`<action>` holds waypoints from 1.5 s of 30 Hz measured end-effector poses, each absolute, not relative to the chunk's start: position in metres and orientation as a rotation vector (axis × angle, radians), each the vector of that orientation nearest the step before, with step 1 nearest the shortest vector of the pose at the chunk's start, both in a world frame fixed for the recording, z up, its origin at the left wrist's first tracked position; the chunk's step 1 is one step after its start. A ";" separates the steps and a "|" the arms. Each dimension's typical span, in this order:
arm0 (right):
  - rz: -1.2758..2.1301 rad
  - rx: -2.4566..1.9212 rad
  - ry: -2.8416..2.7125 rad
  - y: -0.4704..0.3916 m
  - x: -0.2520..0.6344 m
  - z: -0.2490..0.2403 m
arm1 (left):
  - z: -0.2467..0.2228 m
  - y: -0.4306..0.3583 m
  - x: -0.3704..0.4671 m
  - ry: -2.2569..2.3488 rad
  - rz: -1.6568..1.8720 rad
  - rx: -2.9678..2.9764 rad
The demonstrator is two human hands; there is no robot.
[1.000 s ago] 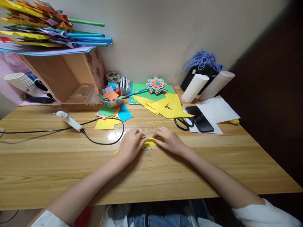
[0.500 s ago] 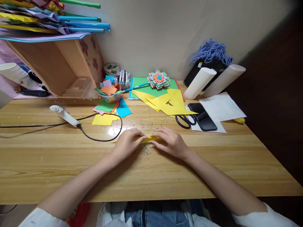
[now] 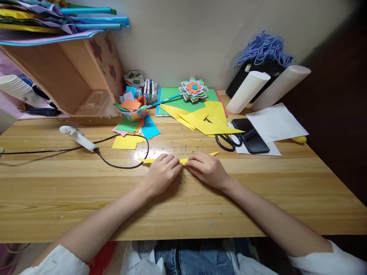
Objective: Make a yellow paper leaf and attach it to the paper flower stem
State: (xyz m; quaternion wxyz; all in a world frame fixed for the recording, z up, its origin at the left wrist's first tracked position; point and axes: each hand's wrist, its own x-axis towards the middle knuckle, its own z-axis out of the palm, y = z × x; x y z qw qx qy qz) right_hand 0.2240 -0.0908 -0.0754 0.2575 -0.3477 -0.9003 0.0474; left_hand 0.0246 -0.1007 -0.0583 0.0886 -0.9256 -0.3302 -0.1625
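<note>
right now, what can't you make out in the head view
All in the head view:
Parts of the yellow paper strip: covered by the left hand and right hand.
Blades of the scissors: hidden by the yellow sheets.
Yellow object: mostly covered by the white sheet.
Paper bundle: cut off by top and left edges.
Any print on the markers: too small.

The person's left hand (image 3: 164, 172) and right hand (image 3: 208, 170) pinch a narrow strip of yellow paper (image 3: 184, 162), pointed at both ends, over the pale wood-grained tabletop (image 3: 183, 214). Over to the left lies a white wand-shaped tool (image 3: 77, 138) with a looping black cord (image 3: 123, 168). Beyond, large yellow paper pieces (image 3: 218, 122) overlap a green sheet (image 3: 213, 95), near a black smartphone (image 3: 250, 135).
</note>
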 end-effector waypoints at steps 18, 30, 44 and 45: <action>0.654 -1.275 -2.220 -0.082 0.223 -0.077 | -0.055 -0.096 0.024 -2.270 -0.568 -2.851; 0.643 -1.462 -2.111 -0.081 0.229 -0.074 | -0.050 -0.089 0.014 -2.245 -0.441 -2.747; 0.742 -1.605 -2.045 -0.075 0.247 -0.075 | -0.044 -0.079 0.002 -2.447 -0.134 -2.731; 0.741 -1.607 -2.043 -0.075 0.248 -0.074 | -0.043 -0.079 0.001 -2.454 -0.118 -2.731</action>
